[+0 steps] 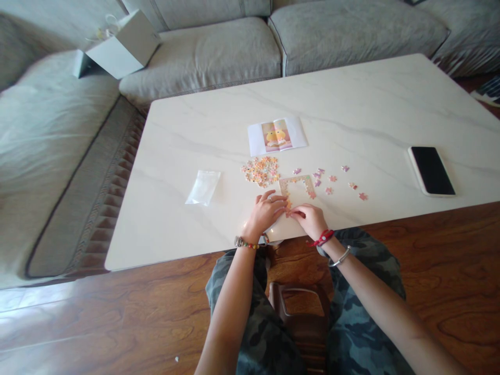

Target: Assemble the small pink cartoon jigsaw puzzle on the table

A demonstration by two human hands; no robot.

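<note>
A partly joined jigsaw border (296,179) lies on the white marbled table, its top and upper sides linked into a frame shape. My left hand (269,209) rests at the border's left side, fingers stretched over its lower pieces. Pinched between the thumb and fingers of my right hand (311,217) is a small pinkish puzzle piece (288,213), touching the lower left end of the border. Beyond my left hand sits a pile of loose puzzle pieces (261,171) in orange, yellow and white. Several single pieces (328,190) are scattered to the right of the border.
Behind the pile lies a white sheet with a printed picture (277,136). A clear plastic bag (203,187) is on the left, a phone (432,171) on the right. The table's front edge runs just before my knees. A grey sofa (219,49) holds a white box (125,47).
</note>
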